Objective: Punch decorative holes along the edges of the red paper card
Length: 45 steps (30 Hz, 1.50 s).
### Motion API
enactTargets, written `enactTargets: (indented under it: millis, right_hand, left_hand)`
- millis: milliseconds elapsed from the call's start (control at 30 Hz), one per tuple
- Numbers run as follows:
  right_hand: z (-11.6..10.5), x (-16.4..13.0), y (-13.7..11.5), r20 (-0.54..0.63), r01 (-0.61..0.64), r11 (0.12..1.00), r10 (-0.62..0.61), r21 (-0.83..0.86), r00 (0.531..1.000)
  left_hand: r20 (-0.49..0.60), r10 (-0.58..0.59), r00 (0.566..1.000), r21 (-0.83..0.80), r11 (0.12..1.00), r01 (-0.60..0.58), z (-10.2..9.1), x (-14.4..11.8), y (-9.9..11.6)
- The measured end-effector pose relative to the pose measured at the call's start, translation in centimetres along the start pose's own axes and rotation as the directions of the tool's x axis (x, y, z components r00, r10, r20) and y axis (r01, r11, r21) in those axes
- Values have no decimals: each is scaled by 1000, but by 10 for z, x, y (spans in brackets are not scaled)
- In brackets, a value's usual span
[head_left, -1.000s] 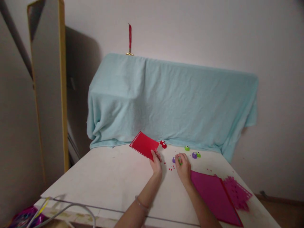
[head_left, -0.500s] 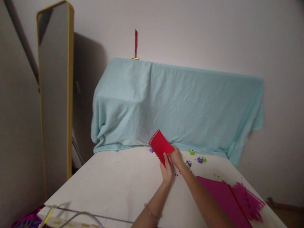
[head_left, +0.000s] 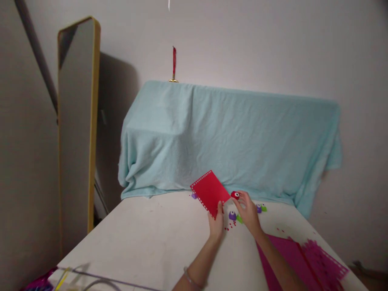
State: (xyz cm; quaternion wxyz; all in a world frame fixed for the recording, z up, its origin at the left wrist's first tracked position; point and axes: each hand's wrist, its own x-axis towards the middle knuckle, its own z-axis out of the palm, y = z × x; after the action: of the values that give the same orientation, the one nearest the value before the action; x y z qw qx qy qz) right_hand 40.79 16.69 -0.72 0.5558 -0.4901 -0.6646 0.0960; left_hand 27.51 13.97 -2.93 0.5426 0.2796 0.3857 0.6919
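Note:
My left hand (head_left: 216,221) pinches the near corner of a small red card (head_left: 209,191) with punched edges and holds it tilted above the white table (head_left: 157,238). My right hand (head_left: 249,210) grips a small red punch (head_left: 235,195) just right of the card. A purple punch (head_left: 232,215) and a green punch (head_left: 239,219) lie on the table between my hands. Tiny red paper bits (head_left: 229,226) are scattered below them.
Magenta sheets (head_left: 291,258) with a punched one (head_left: 325,264) lie at the table's right. More small punches (head_left: 260,208) sit behind my right hand. A light blue cloth (head_left: 227,137) covers something at the back. A gold-framed mirror (head_left: 77,121) leans at left. Cables (head_left: 91,283) cross the near edge.
My right hand let go of the green punch, reached past the card and picked up the red punch. My left hand turned and lifted the red card. The view shifted slightly.

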Motion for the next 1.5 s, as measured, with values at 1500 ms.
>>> enactTargets:
  millis: [1500]
  right_hand:
    - [-19,-52,9,309,-466,689,349,555,885]
  left_hand:
    - [226,115,967,206,965,-163,6,-29,6]
